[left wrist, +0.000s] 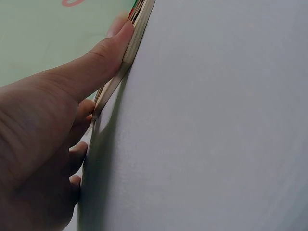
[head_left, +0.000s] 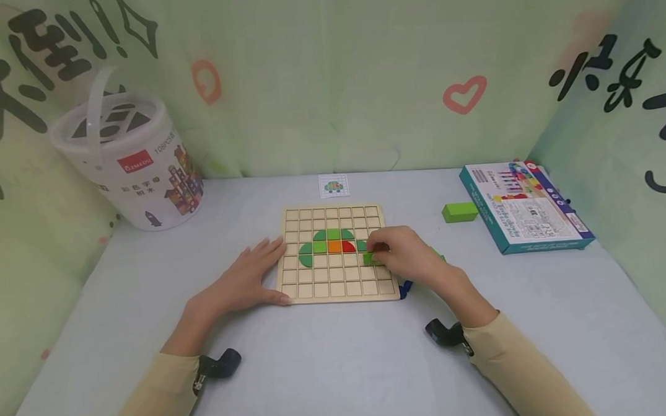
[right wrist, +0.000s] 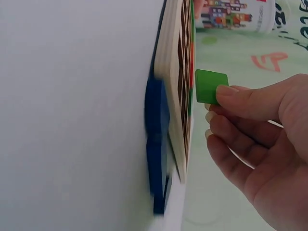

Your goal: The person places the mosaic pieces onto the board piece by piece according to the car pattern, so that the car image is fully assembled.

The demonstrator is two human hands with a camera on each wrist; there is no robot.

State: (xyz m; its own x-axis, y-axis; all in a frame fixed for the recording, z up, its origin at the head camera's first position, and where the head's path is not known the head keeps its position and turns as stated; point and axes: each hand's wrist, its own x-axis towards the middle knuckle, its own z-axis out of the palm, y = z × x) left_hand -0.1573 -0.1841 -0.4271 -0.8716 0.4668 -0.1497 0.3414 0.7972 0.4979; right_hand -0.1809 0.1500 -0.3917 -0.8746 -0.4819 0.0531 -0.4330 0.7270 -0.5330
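A wooden grid board (head_left: 336,288) lies on the table, with green, orange and red pieces forming a pattern in its middle rows. My right hand (head_left: 404,254) pinches a green square tile (right wrist: 208,86) between thumb and fingers. The right wrist view shows this tile held just above the board's surface. On the board's left side, my left hand (head_left: 247,277) rests with fingers spread along the edge. Its thumb (left wrist: 103,60) touches the front corner. Part of the pattern's right end is hidden behind my right hand.
A small pattern card (head_left: 334,186) lies behind the board. A white bucket (head_left: 136,173) stands back left; a flat box (head_left: 525,209) and a green block (head_left: 460,212) lie right. Blue pieces (right wrist: 156,134) sit against the board's right side. Another green piece (head_left: 438,253) is partly behind my right wrist.
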